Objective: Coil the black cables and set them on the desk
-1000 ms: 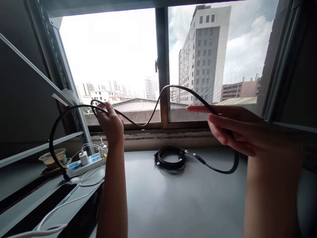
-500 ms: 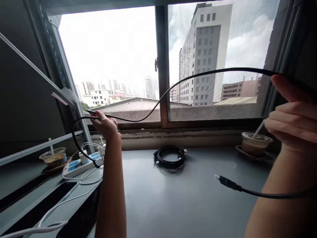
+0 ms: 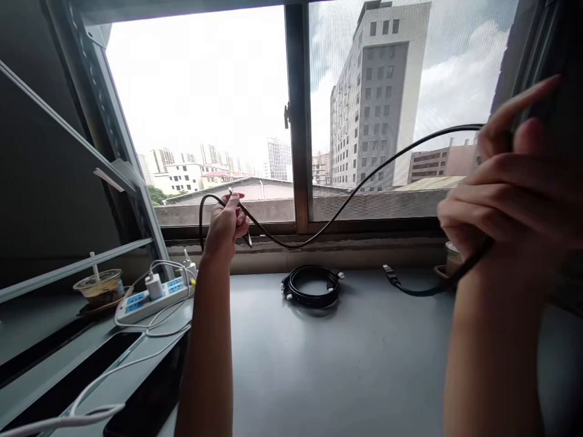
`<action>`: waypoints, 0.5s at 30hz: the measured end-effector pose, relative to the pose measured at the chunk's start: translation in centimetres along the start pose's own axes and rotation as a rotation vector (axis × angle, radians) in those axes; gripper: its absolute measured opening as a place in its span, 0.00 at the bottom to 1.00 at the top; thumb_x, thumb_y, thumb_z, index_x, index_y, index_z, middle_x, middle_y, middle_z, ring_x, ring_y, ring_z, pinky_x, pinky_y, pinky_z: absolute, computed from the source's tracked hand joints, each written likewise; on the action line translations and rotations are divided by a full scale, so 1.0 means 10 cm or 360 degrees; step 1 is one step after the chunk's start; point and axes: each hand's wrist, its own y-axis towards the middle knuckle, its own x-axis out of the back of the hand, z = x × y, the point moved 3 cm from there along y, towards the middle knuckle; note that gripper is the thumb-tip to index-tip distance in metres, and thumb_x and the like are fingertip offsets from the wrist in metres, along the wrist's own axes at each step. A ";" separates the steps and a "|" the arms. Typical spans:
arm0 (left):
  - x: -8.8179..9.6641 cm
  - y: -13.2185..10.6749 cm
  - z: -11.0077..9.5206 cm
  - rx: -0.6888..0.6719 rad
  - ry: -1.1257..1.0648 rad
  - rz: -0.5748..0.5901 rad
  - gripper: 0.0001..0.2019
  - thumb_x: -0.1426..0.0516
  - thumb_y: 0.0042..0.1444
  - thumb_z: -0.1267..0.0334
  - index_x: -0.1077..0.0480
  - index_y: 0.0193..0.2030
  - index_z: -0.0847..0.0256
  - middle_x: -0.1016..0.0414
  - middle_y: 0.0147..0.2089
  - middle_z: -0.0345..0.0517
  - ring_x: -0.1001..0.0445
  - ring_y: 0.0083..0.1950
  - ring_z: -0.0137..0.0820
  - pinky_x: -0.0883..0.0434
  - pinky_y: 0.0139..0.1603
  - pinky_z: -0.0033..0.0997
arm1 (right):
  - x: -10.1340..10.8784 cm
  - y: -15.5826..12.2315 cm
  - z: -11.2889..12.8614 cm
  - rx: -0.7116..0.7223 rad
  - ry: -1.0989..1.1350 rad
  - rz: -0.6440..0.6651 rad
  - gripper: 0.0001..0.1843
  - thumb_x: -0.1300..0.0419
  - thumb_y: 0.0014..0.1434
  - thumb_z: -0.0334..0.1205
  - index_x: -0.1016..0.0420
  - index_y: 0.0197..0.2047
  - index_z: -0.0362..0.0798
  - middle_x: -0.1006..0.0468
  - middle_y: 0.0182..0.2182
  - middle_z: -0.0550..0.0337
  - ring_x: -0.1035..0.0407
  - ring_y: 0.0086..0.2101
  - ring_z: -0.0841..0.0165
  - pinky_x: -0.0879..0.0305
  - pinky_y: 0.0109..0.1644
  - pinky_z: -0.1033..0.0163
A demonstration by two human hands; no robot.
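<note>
Window (image 3: 204, 109): huge one behind everything, city blocks and a tall grey building (image 3: 373, 91) outside, dark frame post down the middle.
Counter (image 3: 341, 364): grey, runs under the window sill.
Right hand (image 3: 510, 194): up close to the camera on the right, fingers (image 3: 523, 106) curled round the black cable, so it's got a proper hold on it.
Left hand (image 3: 226, 223): held up in front of the sill, fingers closed on the other stretch of the cable, with a short loop arching off to its left.
Black cable (image 3: 346, 200): sags in the air between both hands, well above the counter; from the right hand a tail drops down and its plug end (image 3: 390, 274) hangs just over the counter.
Coiled cable (image 3: 312, 286): a second black one, bundled up on the counter below the sag.
Power strip (image 3: 150, 297): white, left side of the counter, chargers and white leads plugged in.
Drink cup (image 3: 97, 285): lidded, with a straw, far left.
</note>
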 end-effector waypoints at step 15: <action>-0.62 -0.50 -0.06 0.0203 0.0319 0.0877 0.10 0.44 0.55 0.58 0.37 0.29 0.60 0.44 0.15 0.31 0.47 0.13 0.17 0.49 0.12 0.16 | -1.17 -0.18 -0.34 -0.0379 0.0145 0.0966 0.42 0.37 0.55 0.41 0.55 0.65 0.48 0.28 0.23 0.64 0.38 0.18 0.74 0.42 0.16 0.73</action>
